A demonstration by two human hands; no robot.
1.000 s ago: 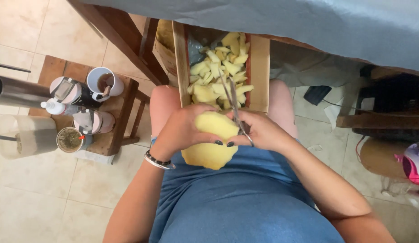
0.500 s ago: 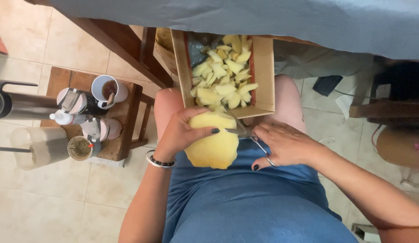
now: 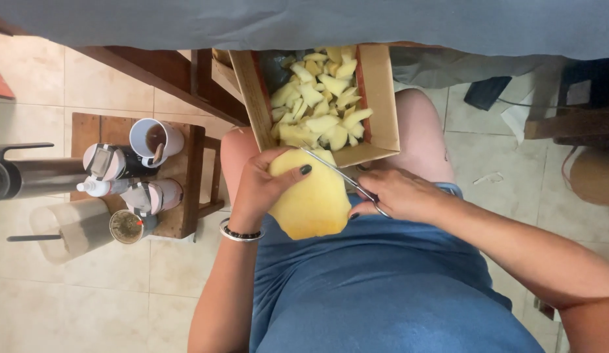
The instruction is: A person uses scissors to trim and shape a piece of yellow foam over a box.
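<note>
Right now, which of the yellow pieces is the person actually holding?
The big flat yellow sheet over the lap, pinched by the left hand. It is far larger and uncut; the small yellow scraps lie loose in the cardboard box.

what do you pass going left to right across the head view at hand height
small wooden stool with cups → left hand → yellow foam piece → scissors → right hand

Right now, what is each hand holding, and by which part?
The left hand grips the pale yellow foam sheet by its left edge. The right hand holds the metal scissors by the handles.
</note>
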